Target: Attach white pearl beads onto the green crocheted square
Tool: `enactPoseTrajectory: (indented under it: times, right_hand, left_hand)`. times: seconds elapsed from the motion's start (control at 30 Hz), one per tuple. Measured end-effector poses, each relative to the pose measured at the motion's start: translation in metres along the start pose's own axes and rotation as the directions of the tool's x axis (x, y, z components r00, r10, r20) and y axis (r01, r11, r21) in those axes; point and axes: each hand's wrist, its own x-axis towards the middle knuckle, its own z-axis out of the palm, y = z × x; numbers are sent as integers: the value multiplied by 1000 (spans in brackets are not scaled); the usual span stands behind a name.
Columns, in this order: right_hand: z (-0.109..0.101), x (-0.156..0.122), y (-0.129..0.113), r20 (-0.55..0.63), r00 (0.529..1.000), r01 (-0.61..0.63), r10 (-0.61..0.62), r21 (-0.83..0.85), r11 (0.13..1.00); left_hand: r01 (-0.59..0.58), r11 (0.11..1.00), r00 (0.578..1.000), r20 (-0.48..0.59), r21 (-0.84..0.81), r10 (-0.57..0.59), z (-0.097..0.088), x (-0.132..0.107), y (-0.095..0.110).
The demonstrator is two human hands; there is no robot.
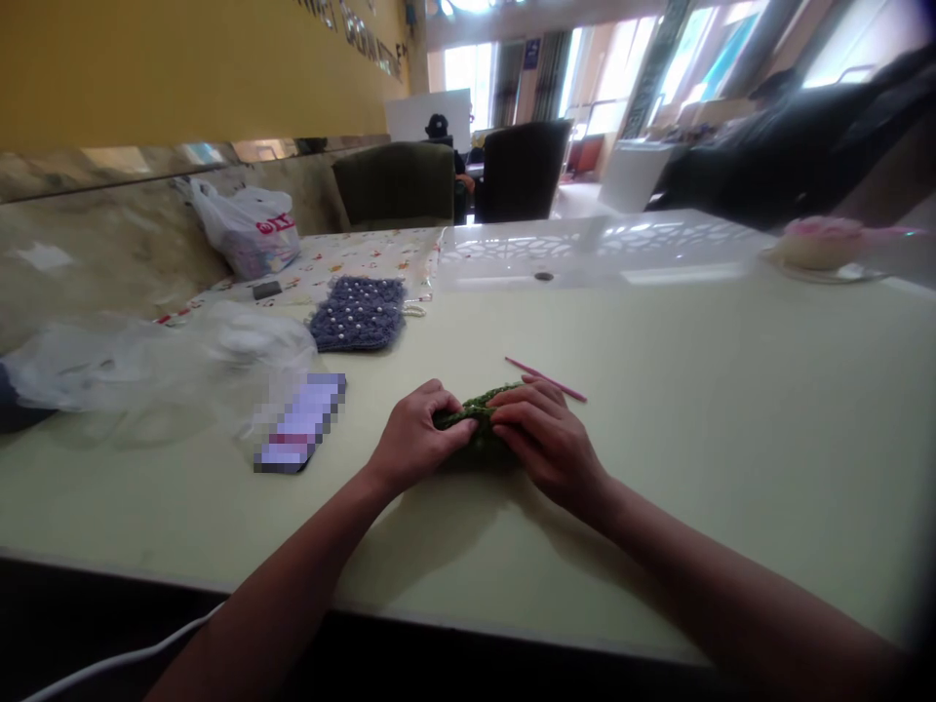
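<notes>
Green crocheted piece (479, 419) at near middle of the bench (731, 439), left grip (416, 439) and right grip (548, 444) pinching it from both sides, pink crochet hook (545, 378) just beyond right grip, blurred phone (299, 424) to the left, purple pearl-studded crocheted panel (358, 314) farther away

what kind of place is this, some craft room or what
Probably a shared craft room or workshop, though that's a guess. A pink crochet hook and a pearl-studded purple crochet piece lie on the long pale table, with armchairs beyond it and lettering on a yellow wall.
</notes>
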Motion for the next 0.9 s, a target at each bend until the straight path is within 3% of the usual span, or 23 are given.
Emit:
enactPoseTrajectory:
  times: [0.17,0.43,0.67,0.9]
  right_hand:
    - [-2,4,-2,27,990,-137,137,19,990]
    - [-3,2,-7,12,979,-204,205,-43,978]
    - [-4,-1,-5,23,984,-175,177,-81,981]
    - [-7,1,-3,84,990,-102,109,-91,991]
  left_hand:
    - [-5,998,997,74,-61,9,-1,2,1]
    - [-86,992,991,97,-94,95,1,-3,5]
    - [-188,981,978,76,-54,192,1,-7,7]
    - [-329,934,943,4,136,332,4,-9,6]
